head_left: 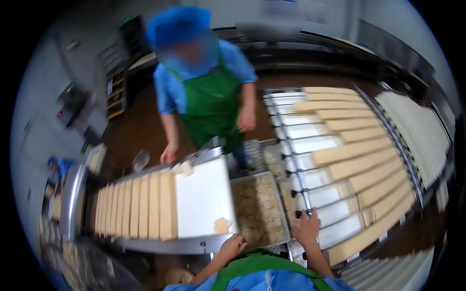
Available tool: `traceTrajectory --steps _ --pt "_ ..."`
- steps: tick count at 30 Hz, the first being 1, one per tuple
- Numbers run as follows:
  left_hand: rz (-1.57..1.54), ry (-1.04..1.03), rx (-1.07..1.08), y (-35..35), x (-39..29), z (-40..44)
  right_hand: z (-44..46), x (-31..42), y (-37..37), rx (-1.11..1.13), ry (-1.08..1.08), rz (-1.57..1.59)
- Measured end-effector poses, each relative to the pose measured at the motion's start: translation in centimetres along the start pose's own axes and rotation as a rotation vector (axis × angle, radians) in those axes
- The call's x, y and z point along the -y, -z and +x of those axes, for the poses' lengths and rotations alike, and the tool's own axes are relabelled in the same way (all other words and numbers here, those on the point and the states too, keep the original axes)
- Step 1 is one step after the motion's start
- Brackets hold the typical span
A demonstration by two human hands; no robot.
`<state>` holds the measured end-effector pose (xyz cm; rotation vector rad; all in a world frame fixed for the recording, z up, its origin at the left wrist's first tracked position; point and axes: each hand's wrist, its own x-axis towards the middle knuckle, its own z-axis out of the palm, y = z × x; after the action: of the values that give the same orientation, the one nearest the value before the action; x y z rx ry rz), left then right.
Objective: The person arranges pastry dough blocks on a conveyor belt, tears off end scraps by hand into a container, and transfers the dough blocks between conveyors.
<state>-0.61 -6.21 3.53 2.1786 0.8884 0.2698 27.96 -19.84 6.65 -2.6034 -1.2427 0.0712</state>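
White, roomy belt, centre-left; left hand curled by its lower edge, right hand at rail; can't tell either grip tbh

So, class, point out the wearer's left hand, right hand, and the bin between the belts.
Left hand [231,247]: head view, its back
Right hand [307,230]: head view, its back
Bin [281,206]: head view, its right rim
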Motion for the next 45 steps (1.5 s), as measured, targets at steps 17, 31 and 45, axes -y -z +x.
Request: traceTrajectory --steps 17,31,45 --pt "0.036 0.503 -0.413 6.7 5.0 -15.6 -5.4 -2.6 1.3 0.137 -0.026 -0.128" --pt "0.045 0.716 -0.336 9.8 9.1 -19.6 -2.4 -1.8 0.1 0.207 -0.312 -0.227" --pt "0.116 0.921 -0.871 13.5 18.4 -8.9 3.5 16.7 -2.5 0.167 0.487 -0.057"
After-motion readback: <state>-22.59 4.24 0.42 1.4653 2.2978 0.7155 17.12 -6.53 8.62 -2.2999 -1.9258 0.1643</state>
